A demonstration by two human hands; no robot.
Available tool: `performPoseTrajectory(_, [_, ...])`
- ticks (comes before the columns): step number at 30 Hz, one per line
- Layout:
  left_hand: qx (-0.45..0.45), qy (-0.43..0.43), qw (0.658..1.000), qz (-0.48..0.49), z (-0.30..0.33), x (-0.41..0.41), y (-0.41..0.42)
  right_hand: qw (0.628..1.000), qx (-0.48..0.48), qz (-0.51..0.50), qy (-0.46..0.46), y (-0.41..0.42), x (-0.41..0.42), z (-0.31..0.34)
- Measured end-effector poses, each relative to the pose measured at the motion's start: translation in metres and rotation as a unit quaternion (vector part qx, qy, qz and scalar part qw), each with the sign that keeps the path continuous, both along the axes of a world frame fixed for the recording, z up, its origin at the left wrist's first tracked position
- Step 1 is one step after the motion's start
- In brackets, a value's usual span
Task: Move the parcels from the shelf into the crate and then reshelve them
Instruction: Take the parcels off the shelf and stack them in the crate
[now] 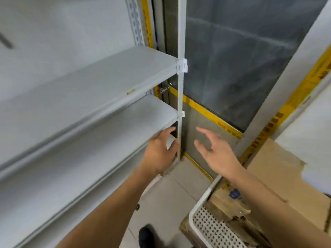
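Observation:
A grey metal shelf unit (100, 81) fills the left side, and its two visible boards carry no parcels. My left hand (161, 151) reaches under the lower board beside the unit's front post (180, 97), fingers spread around a small white thing (170, 141) that I cannot identify. My right hand (215, 151) hovers to the right of the post, fingers straight and apart, holding nothing. A white perforated crate (209, 224) stands on the floor at the lower right with brown cardboard parcels (231, 206) inside it.
A large brown cardboard box (279, 169) stands behind the crate at the right. A metal door with yellow tape (211, 113) on its frame and a frosted pane is behind the shelf post. The floor (170, 197) is pale tile, and a dark shoe (146, 237) shows below.

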State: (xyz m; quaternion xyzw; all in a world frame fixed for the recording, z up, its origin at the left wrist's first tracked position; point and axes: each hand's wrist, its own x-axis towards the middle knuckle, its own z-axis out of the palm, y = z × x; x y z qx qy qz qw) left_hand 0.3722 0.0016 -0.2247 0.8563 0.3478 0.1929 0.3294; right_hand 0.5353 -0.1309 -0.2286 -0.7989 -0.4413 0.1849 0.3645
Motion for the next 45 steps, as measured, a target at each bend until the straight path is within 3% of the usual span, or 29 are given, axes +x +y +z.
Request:
performPoseTrajectory(5, [0.067, -0.015, 0.989, 0.135, 0.041, -0.115, 0.047, 0.989, 0.059, 0.134, -0.004, 0.09, -0.072, 0.039])
performPoseTrajectory(12, [0.142, -0.057, 0.932, 0.328, 0.092, -0.298, 0.108, 0.95, 0.131, 0.282, -0.031, 0.212, -0.222, 0.094])
performPoseTrajectory(19, [0.174, -0.068, 0.855, 0.484, 0.1, -0.478, 0.149, 0.904, 0.164, 0.394, -0.02, 0.314, -0.412, 0.106])
performPoseTrajectory(26, [0.211, -0.043, 0.764, 0.609, 0.103, -0.635, 0.159, 0.853, 0.134, 0.504, -0.016, 0.369, -0.596, 0.122])
performPoseTrajectory(33, [0.138, -0.111, 0.663, 0.728, 0.108, -0.735, 0.187, 0.805, 0.035, 0.592, -0.025, 0.396, -0.715, 0.129])
performPoseTrajectory(38, [0.002, -0.254, 0.654, 0.712, 0.106, -0.767, 0.21, 0.814, -0.043, 0.572, 0.09, 0.422, -0.769, 0.128])
performPoseTrajectory(42, [-0.006, -0.263, 0.665, 0.699, 0.1, -0.766, 0.222, 0.815, -0.061, 0.536, 0.21, 0.439, -0.78, 0.114])
performPoseTrajectory(45, [0.002, -0.235, 0.688, 0.686, 0.094, -0.755, 0.225, 0.822, -0.047, 0.515, 0.237, 0.447, -0.768, 0.107])
